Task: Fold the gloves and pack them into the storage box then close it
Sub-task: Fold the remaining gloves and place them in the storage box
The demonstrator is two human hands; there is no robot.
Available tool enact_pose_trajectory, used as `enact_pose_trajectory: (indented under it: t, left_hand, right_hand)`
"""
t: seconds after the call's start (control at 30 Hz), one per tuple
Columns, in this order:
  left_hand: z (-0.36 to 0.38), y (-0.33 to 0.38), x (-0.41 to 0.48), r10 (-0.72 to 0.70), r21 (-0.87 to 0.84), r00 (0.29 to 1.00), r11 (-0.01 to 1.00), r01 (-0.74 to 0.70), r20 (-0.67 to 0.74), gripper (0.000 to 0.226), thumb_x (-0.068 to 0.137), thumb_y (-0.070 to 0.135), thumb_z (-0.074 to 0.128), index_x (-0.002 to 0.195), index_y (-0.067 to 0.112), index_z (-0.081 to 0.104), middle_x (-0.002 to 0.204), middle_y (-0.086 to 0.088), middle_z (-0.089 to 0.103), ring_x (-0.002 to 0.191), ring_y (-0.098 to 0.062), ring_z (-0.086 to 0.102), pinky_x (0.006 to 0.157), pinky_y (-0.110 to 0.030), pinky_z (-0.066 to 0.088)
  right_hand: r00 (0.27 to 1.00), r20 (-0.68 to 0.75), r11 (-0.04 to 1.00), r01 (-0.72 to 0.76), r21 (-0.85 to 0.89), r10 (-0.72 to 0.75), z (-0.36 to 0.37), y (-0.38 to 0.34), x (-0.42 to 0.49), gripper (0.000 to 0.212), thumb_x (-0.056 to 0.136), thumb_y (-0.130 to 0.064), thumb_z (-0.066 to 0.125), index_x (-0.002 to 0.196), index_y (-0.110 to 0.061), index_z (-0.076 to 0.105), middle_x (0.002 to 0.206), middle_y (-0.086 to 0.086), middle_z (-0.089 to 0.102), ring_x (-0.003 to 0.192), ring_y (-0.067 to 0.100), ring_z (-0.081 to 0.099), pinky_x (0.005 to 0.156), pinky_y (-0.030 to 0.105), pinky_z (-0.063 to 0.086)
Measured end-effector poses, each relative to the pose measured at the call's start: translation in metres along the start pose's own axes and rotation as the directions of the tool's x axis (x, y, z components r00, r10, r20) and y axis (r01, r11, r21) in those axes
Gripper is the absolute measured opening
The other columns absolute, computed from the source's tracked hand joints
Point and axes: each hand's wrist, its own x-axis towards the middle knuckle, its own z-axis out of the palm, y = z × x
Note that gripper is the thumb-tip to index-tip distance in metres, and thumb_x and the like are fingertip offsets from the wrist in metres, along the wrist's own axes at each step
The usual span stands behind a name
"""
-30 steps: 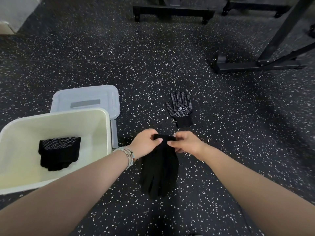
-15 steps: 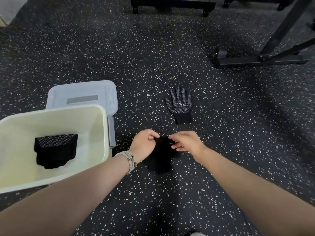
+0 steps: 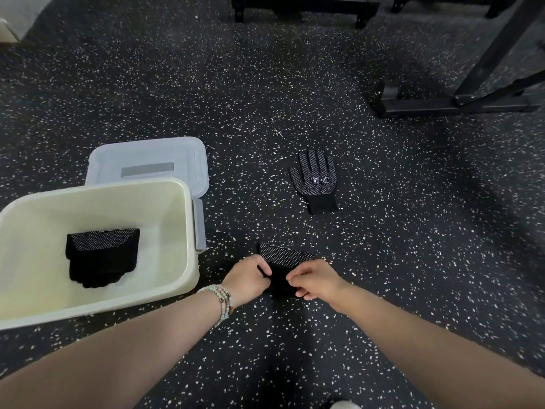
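Note:
A black dotted glove (image 3: 284, 261) lies folded over on the speckled floor, its dotted side showing at the far edge. My left hand (image 3: 247, 278) and my right hand (image 3: 317, 280) both pinch its near edge from either side. A second black dotted glove (image 3: 315, 180) lies flat and spread out farther away, fingers pointing away from me. The cream storage box (image 3: 188, 231) stands open at the left with a folded black glove (image 3: 101, 261) inside it. Its translucent white lid (image 3: 147, 160) lies on the floor behind the box.
Black metal frame feet stand on the floor at the far right (image 3: 448, 106) and at the top centre (image 3: 298, 7). A pale object (image 3: 8, 28) sits at the top left corner. The floor is dark rubber with white flecks.
The glove hung long toward me a second ago; now it is doubled over into a short fold with the dotted side up. Both hands have shifted nearer to me along it.

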Motion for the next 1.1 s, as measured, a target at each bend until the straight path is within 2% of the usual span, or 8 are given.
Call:
enact_pose_trajectory:
  t: [0.13,0.4,0.5,0.57,0.67,0.8,0.97,1.1]
  left_hand:
    - [-0.001,-0.005,0.001,0.015,0.059,0.998,0.998,-0.018,0.061,0.015,0.086,0.014,0.06,0.098,0.022,0.056,0.067,0.002,0.06,0.064,-0.015,0.057,0.07,-0.035,0.053]
    - [-0.003,-0.011,0.001,0.034,0.108,0.987,0.993,-0.051,0.156,0.017,0.088,0.017,0.06,0.103,0.02,0.053,0.067,0.004,0.06,0.064,-0.015,0.059,0.068,-0.035,0.052]
    - [-0.003,-0.01,0.001,0.027,0.146,0.983,0.988,-0.054,0.181,0.014,0.089,0.022,0.058,0.102,0.022,0.052,0.076,-0.003,0.067,0.065,-0.017,0.06,0.069,-0.036,0.054]
    - [-0.004,-0.008,0.002,0.038,0.178,0.987,0.982,-0.066,0.153,0.01,0.091,0.027,0.055,0.1,0.023,0.055,0.075,-0.001,0.065,0.061,-0.015,0.057,0.062,-0.034,0.051]
    - [-0.007,-0.004,0.007,0.073,0.208,0.997,0.975,-0.072,0.002,0.005,0.092,0.028,0.052,0.091,0.028,0.057,0.069,0.006,0.059,0.051,-0.01,0.049,0.053,-0.027,0.042]
    - [-0.007,0.001,0.015,0.053,0.215,0.977,0.977,-0.008,-0.204,0.026,0.089,0.026,0.058,0.114,0.026,0.052,0.112,0.002,0.056,0.098,-0.017,0.057,0.085,-0.035,0.051]
    - [-0.008,0.005,0.024,0.031,0.132,0.967,0.991,0.003,-0.253,0.043,0.088,0.018,0.061,0.127,0.02,0.045,0.122,-0.004,0.052,0.112,-0.023,0.051,0.097,-0.038,0.046]
    - [-0.008,0.007,0.026,0.001,-0.013,0.967,1.0,-0.004,-0.256,0.039,0.086,0.014,0.063,0.121,0.023,0.049,0.11,0.0,0.057,0.103,-0.019,0.057,0.095,-0.04,0.048]
  right_hand:
    - [1.0,0.002,0.999,-0.007,-0.036,0.007,0.004,0.004,0.0,0.019,0.086,-0.011,0.061,0.103,-0.011,0.07,0.091,0.002,0.067,0.065,0.009,0.059,0.066,0.023,0.051]
    - [0.999,-0.031,0.997,0.027,-0.069,-0.03,0.009,0.009,-0.001,0.02,0.085,-0.01,0.061,0.102,-0.012,0.071,0.08,-0.004,0.062,0.064,0.007,0.054,0.048,0.01,0.041]
    - [0.999,-0.024,0.99,0.028,-0.139,-0.031,0.008,0.011,-0.001,0.019,0.082,-0.013,0.063,0.099,-0.018,0.07,0.069,-0.003,0.059,0.057,0.009,0.05,0.049,0.016,0.042]
    - [0.997,-0.039,0.984,0.058,-0.168,-0.066,0.006,0.011,0.0,0.015,0.081,-0.018,0.066,0.095,-0.021,0.072,0.072,-0.003,0.065,0.061,0.008,0.055,0.056,0.017,0.046]
    - [0.967,-0.207,0.986,0.13,-0.103,-0.149,-0.001,0.008,0.006,0.009,0.082,-0.02,0.066,0.085,-0.022,0.074,0.087,-0.007,0.072,0.081,0.008,0.064,0.075,0.018,0.05]
    - [0.875,-0.452,0.983,0.134,-0.125,-0.177,-0.012,0.004,0.019,0.007,0.083,-0.023,0.068,0.09,-0.022,0.07,0.096,0.003,0.065,0.074,0.009,0.057,0.061,0.017,0.043]
    - [0.93,-0.35,0.991,0.075,-0.114,-0.11,-0.019,0.001,0.031,0.03,0.079,-0.034,0.074,0.104,-0.018,0.07,0.105,-0.001,0.064,0.094,0.011,0.059,0.076,0.021,0.044]
    - [0.934,-0.33,0.986,0.094,-0.138,-0.136,-0.016,-0.002,0.03,0.02,0.081,-0.026,0.073,0.098,-0.016,0.073,0.088,-0.006,0.065,0.082,0.009,0.058,0.073,0.02,0.044]
